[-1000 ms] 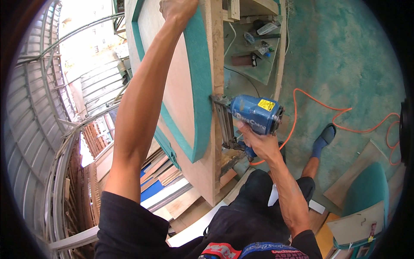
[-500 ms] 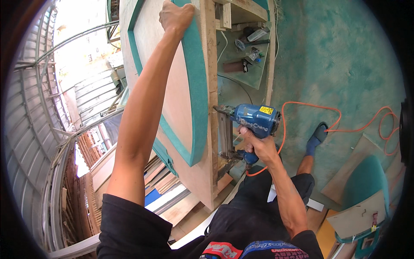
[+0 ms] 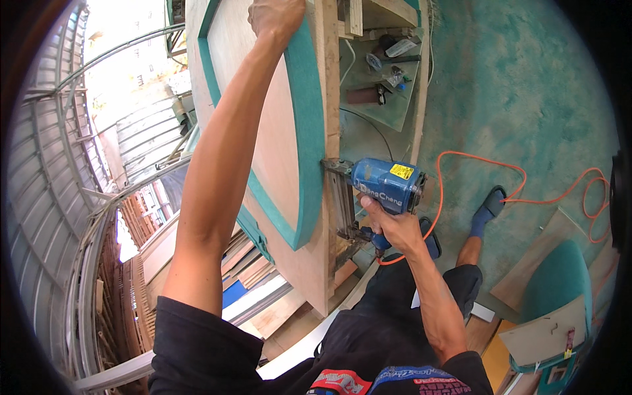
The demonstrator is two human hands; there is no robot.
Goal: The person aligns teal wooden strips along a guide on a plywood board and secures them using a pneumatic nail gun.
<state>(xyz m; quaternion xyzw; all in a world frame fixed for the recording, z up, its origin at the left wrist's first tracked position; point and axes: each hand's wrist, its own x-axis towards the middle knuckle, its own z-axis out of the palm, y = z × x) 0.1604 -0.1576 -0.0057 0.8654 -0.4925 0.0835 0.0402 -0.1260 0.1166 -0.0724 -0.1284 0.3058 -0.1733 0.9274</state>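
My right hand (image 3: 388, 220) is wrapped round the handle of a blue nail gun (image 3: 385, 184). The gun's nose reaches across the wooden edge and meets the outer side of a curved teal strip (image 3: 308, 145). That strip stands up from a pale wooden panel (image 3: 263, 161) and bends round to a corner lower down. At the top of the view, my left hand (image 3: 280, 23) is closed over the strip's upper part; its fingertips are partly hidden. From the gun's base an orange air hose (image 3: 447, 155) runs off to the right.
Below the panel, a shelf (image 3: 385, 108) carries a brown cylinder and small packets. Stacked boards (image 3: 247, 270) lie at lower left. A teal chair (image 3: 559, 283) with a board on its seat stands at lower right. My sandalled foot (image 3: 487, 204) is on the green-stained floor.
The gun's nose has moved left relative to the panel, from the wooden edge to the teal strip. In the picture, the panel and shelf sit slightly further right. Both hands keep their grips.
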